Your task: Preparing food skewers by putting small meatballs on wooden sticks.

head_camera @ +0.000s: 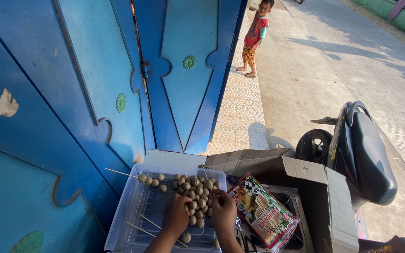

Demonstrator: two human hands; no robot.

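Now my left hand (176, 216) and right hand (223, 212) pinch small meatballs (195, 192) with their fingers, over the clear plastic tray (123, 213).

Both hands reach forward, close together; left hand (176, 214) knuckles up, fingers curled; right hand (223, 211) likewise curled.

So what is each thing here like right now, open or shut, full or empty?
Blue gate: shut.
Clear plastic tray: open, partly filled with small balls.
Skewer: loaded with a few balls, lying across the tray.
Cardboard box: flaps open.
Snack packet: lying on its side.
Scooter: parked.
Left hand: on the balls.
Right hand: on the balls.
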